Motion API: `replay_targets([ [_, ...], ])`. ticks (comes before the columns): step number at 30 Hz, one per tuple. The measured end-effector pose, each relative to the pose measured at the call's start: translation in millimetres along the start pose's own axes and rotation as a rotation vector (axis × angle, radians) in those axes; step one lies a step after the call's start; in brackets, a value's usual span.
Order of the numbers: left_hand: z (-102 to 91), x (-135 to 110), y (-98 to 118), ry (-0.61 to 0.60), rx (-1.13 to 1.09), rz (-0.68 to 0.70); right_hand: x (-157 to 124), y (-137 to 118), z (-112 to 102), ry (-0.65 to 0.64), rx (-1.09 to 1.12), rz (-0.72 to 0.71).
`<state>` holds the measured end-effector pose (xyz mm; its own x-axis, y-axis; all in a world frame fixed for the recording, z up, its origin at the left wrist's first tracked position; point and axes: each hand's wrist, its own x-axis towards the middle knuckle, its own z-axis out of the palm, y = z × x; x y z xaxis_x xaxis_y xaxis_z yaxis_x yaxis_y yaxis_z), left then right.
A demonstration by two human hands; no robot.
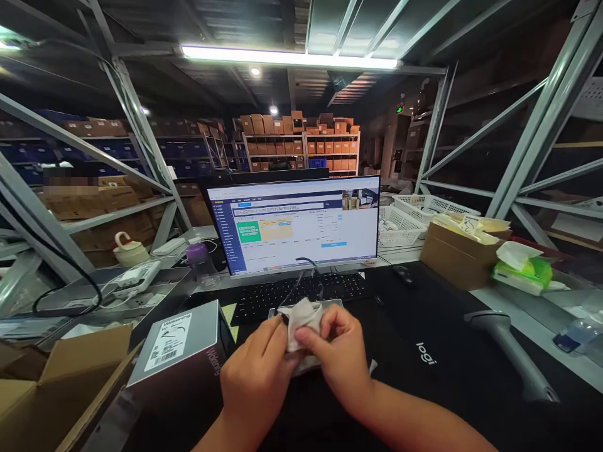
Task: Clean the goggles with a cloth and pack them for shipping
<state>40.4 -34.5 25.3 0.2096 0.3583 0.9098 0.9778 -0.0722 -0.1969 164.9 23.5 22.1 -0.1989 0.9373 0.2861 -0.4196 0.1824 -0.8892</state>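
My left hand (257,370) and my right hand (342,358) meet above the black desk mat (426,326), both pinching a small crumpled white wrapper (301,319). A thin black cable (306,271) rises from the wrapper toward the monitor (294,223). A black keyboard (301,292) lies just beyond my hands. Under the wrapper a flat grey item is partly hidden by my fingers.
A grey labelled box (181,348) sits at my left beside an open cardboard carton (61,376). A barcode scanner (509,351) and mouse (402,273) lie on the mat at right. A cardboard box (455,254), tissue pack (521,267) and white baskets (414,216) stand behind. Metal shelving frames both sides.
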Motion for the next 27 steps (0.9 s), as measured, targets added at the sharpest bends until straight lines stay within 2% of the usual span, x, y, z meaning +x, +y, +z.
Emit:
replay_targets([
  [2,1.5,-0.8,-3.4,-0.041,-0.006,-0.044,-5.9,8.6,3.5,0.002,-0.12,-0.093],
  [4,3.5,-1.0,-4.4,-0.058,-0.019,-0.067,-5.7,7.8,2.8,-0.009,-0.164,-0.112],
  [6,5.1,0.2,-3.2,-0.038,-0.029,-0.05,1.0,-2.5,-2.4,-0.043,-0.093,-0.013],
  [10,5.9,6.9,1.9,0.023,-0.151,0.093,25.8,-34.4,-22.4,-0.058,0.281,0.263],
  [12,5.7,9.8,3.7,0.023,-0.215,0.145,36.4,-45.2,-31.1,-0.045,0.39,0.333],
  [15,5.6,9.9,4.4,0.027,-0.208,0.13,41.2,-47.3,-33.3,-0.029,0.406,0.351],
  [18,5.5,6.2,3.5,0.012,-0.181,0.045,31.5,-36.5,-24.0,0.001,0.256,0.185],
  [23,4.6,2.1,1.5,-0.021,-0.194,-0.063,5.7,-11.8,-12.4,0.052,-0.399,-0.335],
  [25,4.8,1.5,0.6,-0.016,-0.234,-0.091,-1.2,-3.6,-11.7,-0.006,-0.55,-0.511],
  [27,5.5,0.6,-0.4,-0.022,-0.271,-0.124,-5.2,1.9,-11.4,-0.09,-0.642,-0.629],
])
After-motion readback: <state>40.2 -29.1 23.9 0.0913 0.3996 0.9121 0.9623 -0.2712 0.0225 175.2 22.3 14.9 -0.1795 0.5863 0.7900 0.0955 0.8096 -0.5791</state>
